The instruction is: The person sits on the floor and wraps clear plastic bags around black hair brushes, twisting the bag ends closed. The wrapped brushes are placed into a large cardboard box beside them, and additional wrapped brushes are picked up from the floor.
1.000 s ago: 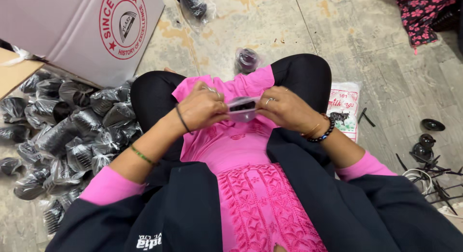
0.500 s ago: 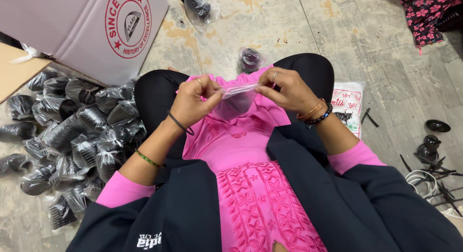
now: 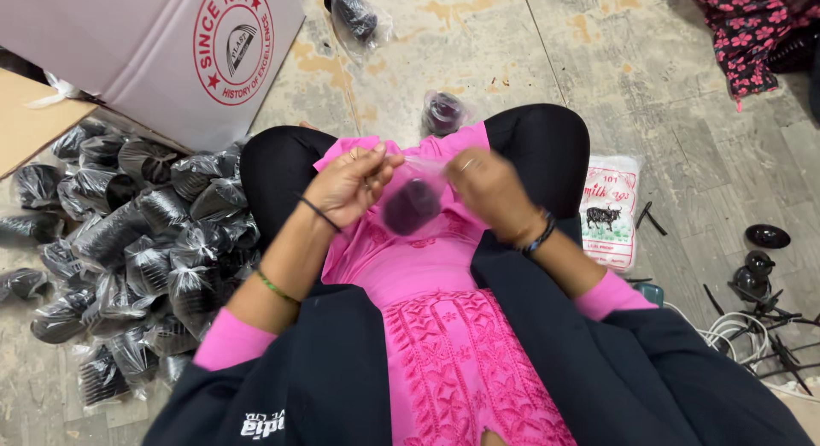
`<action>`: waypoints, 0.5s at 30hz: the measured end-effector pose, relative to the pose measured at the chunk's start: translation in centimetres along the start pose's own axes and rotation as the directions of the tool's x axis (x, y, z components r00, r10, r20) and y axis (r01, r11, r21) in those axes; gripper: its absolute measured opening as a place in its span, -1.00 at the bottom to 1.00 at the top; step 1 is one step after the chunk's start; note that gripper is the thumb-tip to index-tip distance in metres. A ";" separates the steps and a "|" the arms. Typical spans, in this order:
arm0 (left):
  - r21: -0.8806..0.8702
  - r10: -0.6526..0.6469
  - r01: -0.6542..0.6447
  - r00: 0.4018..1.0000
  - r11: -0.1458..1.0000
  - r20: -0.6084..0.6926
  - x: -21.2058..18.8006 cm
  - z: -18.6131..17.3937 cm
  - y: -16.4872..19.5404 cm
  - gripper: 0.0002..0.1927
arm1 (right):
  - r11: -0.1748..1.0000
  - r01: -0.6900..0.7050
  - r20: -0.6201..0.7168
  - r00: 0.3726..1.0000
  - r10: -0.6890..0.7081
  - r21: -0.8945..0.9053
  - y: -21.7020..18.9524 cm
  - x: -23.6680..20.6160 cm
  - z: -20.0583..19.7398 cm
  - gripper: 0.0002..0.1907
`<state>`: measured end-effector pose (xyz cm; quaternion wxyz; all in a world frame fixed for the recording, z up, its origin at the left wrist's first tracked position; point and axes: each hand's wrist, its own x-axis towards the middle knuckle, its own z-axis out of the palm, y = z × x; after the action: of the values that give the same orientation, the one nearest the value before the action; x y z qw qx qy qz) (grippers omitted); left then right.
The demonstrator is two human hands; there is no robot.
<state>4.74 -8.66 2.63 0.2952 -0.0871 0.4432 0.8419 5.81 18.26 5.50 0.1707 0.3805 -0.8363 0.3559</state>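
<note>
The head camera looks down at a person who sits on the floor in a bright pink dress and a dark jacket. The left hand (image 3: 352, 185) and the right hand (image 3: 489, 190) hold up a small clear plastic bag (image 3: 416, 198) between them, just over the lap. Each hand pinches one top corner of the bag, fingers pressed together on the thin plastic. Inside the bag sits a dark round plastic piece (image 3: 410, 207), low down in the middle. The bag's top edge runs from side to side, from one hand to the other, and the dark piece hangs below that edge, about as near to one hand as to the other. To the person's left lies a big pile of filled clear bags (image 3: 128, 241), each with a black round piece in it. Behind the pile stands a large white cardboard box (image 3: 128, 53) with a red round mark. Two more filled bags lie on the grey floor (image 3: 683, 113) ahead. On the right lies a white printed packet (image 3: 611, 208), and black loose parts (image 3: 756, 258) with wires.
</note>
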 end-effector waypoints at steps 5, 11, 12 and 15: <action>0.266 0.010 -0.029 0.997 0.963 0.076 0.9 0.9 -2.9 -0.73 | 0.972 0.050 0.163 0.983 -0.089 0.229 -3.9 -0.5 0.9 -0.85; 0.267 0.033 -0.135 0.935 0.954 0.353 -1.0 2.1 -2.2 -0.78 | 0.945 -0.108 0.030 0.994 0.104 0.309 -2.2 1.2 -1.4 -0.90; 0.317 0.048 -0.187 0.916 0.930 0.398 -1.2 2.4 -2.2 -0.78 | 0.927 -0.056 0.023 0.998 0.051 0.372 -1.8 1.0 -1.0 -0.91; 0.494 0.125 -0.347 0.896 0.798 0.427 -1.9 3.5 -2.2 -0.78 | 0.783 -0.136 0.093 0.991 0.100 0.607 -0.7 -0.3 1.2 -0.93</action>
<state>7.89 -5.74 3.93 0.2767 0.2213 0.6123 0.7068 6.58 17.22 4.82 -0.0075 0.3718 -0.7027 0.6066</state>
